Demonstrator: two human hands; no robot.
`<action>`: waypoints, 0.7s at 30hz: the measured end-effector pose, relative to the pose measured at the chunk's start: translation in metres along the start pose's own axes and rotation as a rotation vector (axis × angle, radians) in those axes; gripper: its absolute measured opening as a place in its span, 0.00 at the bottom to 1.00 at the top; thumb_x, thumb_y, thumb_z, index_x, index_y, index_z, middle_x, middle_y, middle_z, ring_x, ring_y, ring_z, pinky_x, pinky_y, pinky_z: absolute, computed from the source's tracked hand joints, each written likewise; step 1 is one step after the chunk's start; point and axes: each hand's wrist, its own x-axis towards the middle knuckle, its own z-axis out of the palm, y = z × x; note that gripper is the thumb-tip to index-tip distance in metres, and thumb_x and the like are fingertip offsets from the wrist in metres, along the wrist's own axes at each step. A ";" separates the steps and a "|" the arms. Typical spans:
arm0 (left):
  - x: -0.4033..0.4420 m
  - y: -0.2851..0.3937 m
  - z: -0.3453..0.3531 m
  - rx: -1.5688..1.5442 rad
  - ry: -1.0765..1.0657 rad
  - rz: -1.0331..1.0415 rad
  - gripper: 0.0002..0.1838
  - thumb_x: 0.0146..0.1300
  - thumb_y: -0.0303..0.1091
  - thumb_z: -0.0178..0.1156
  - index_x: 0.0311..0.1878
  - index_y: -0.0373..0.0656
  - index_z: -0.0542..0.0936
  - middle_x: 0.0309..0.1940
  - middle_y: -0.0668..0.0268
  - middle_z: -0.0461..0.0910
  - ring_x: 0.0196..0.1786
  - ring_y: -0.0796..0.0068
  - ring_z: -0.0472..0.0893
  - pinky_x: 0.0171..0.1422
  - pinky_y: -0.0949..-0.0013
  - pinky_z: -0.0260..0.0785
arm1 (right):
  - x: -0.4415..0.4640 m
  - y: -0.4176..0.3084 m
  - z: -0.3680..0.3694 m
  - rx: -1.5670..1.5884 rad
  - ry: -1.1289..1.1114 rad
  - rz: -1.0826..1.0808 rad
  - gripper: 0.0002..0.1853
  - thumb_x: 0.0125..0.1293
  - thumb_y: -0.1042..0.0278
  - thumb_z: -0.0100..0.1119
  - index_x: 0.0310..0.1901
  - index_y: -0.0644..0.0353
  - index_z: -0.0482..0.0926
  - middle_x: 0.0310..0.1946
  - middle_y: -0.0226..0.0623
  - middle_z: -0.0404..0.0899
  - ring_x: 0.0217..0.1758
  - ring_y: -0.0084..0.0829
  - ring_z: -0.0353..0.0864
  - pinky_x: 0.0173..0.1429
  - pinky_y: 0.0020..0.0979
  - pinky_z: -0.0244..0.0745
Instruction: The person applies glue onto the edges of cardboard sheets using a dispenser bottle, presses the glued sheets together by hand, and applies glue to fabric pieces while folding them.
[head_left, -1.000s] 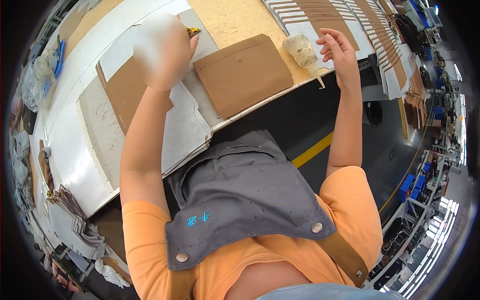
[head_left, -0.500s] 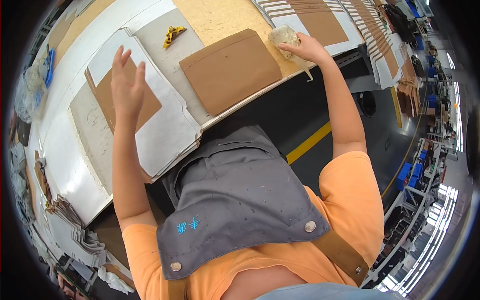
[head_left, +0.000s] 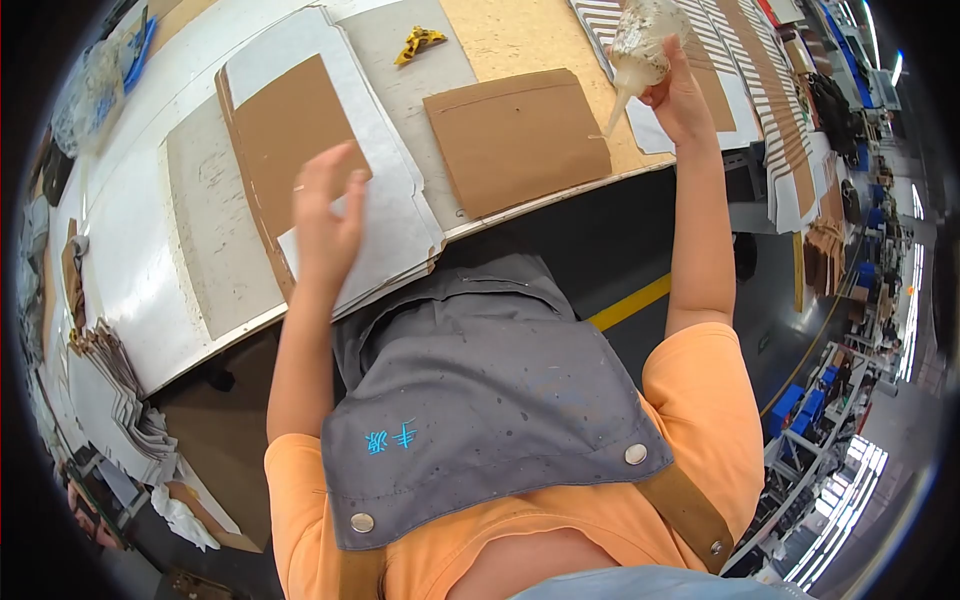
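My right hand (head_left: 684,100) is wrapped round a clear squeeze bottle (head_left: 643,45) with whitish residue inside. The bottle is tilted, its narrow nozzle pointing down at the right edge of a brown rectangular sheet (head_left: 520,145); whether the tip touches the sheet I cannot tell. Over a stack of white pieces (head_left: 385,150) my left hand (head_left: 328,215) is held with thumb and fingers apart, slightly blurred and gripping nothing. A brown panel (head_left: 285,150) lies on top of that stack, partly behind my left hand.
A yellow-and-black object (head_left: 418,44) lies on the grey board behind the sheets. Striped brown-and-white pieces (head_left: 735,110) are laid out on the right. Folded pieces (head_left: 125,410) hang at the lower left, and clear plastic (head_left: 95,95) sits at the far left.
My right hand has lifted the squeeze bottle and tipped its nozzle down toward the brown sheet. My left hand has come lower over the stack. The camera view has shifted too.
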 end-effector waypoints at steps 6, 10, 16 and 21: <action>0.008 0.042 0.095 -0.070 -0.188 0.253 0.15 0.57 0.32 0.58 0.47 0.37 0.75 0.47 0.55 0.73 0.52 0.55 0.70 0.55 0.58 0.62 | 0.005 0.007 0.029 0.239 -0.117 0.000 0.34 0.61 0.34 0.50 0.57 0.54 0.67 0.48 0.41 0.78 0.39 0.20 0.77 0.29 0.19 0.68; 0.006 0.059 0.131 0.126 -0.372 0.287 0.10 0.55 0.35 0.60 0.37 0.40 0.77 0.38 0.58 0.71 0.45 0.58 0.70 0.46 0.61 0.62 | 0.004 0.015 0.032 0.353 -0.086 -0.013 0.30 0.60 0.36 0.52 0.54 0.53 0.68 0.45 0.35 0.78 0.37 0.21 0.76 0.31 0.22 0.69; -0.034 0.073 0.118 -0.085 -0.620 0.334 0.09 0.53 0.36 0.60 0.30 0.39 0.76 0.33 0.59 0.70 0.39 0.61 0.71 0.44 0.64 0.62 | -0.001 0.015 0.036 0.366 -0.043 -0.037 0.28 0.58 0.39 0.57 0.51 0.52 0.70 0.41 0.27 0.77 0.36 0.21 0.75 0.33 0.24 0.69; 0.000 0.068 0.108 0.046 -0.223 0.275 0.14 0.55 0.36 0.59 0.43 0.40 0.74 0.39 0.59 0.70 0.47 0.58 0.70 0.48 0.60 0.62 | 0.005 0.029 0.040 0.445 -0.030 0.040 0.28 0.56 0.38 0.59 0.49 0.52 0.72 0.39 0.27 0.78 0.35 0.21 0.74 0.34 0.25 0.69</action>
